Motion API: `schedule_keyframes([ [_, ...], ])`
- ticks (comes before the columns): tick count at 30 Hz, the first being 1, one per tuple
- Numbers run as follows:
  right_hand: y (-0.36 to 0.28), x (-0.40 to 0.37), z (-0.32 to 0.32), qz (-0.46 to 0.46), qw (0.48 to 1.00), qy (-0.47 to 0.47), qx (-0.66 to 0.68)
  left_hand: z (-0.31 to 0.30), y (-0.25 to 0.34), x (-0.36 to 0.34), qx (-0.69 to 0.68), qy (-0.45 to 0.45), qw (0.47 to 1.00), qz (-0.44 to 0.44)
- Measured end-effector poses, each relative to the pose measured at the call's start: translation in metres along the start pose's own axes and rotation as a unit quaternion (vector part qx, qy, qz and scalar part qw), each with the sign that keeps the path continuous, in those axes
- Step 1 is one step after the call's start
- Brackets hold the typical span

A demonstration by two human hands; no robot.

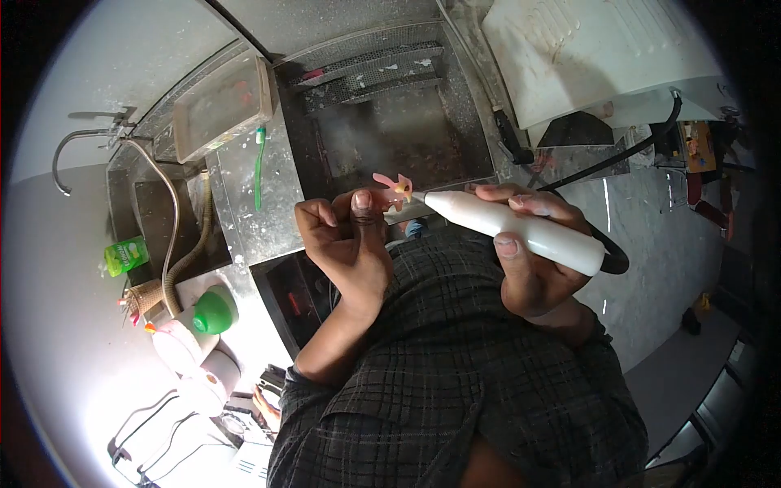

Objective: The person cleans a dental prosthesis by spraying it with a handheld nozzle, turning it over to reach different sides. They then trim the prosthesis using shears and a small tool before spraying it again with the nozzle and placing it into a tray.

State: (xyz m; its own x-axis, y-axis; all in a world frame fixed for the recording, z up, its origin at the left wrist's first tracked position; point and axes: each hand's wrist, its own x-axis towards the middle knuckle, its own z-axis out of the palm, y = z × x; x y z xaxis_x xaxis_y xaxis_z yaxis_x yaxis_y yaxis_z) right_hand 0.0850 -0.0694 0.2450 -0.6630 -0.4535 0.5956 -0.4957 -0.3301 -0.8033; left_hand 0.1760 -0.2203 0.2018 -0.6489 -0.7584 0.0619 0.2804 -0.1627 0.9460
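Observation:
Between the thumb and fingers of my left hand (350,236) is a small pink piece (394,185) with several thin prongs and a yellowish spot. My right hand (541,244) is wrapped round a thick white handpiece (521,229), whose narrow tip points left and lies close to the pink piece; whether they touch I cannot tell. Both hands are in front of my dark checked shirt. Behind them lies a dark recessed tray (382,138) with a perforated grille at its back.
A clear plastic box (221,110) and a green brush (259,171) lie on the left counter. Nearby are a tap (85,134), hoses, a green bowl (213,311) and paper rolls (210,382). At the right, a black hose (643,146) hangs beside a white housing (602,57).

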Motion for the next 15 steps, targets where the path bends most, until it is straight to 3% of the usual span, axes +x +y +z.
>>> schedule_keyframes([
  [15,0.004,-0.005,0.011,-0.04,0.998,0.036,0.01,-0.003,-0.004,-0.002,0.013,0.023,0.999,0.03],
])
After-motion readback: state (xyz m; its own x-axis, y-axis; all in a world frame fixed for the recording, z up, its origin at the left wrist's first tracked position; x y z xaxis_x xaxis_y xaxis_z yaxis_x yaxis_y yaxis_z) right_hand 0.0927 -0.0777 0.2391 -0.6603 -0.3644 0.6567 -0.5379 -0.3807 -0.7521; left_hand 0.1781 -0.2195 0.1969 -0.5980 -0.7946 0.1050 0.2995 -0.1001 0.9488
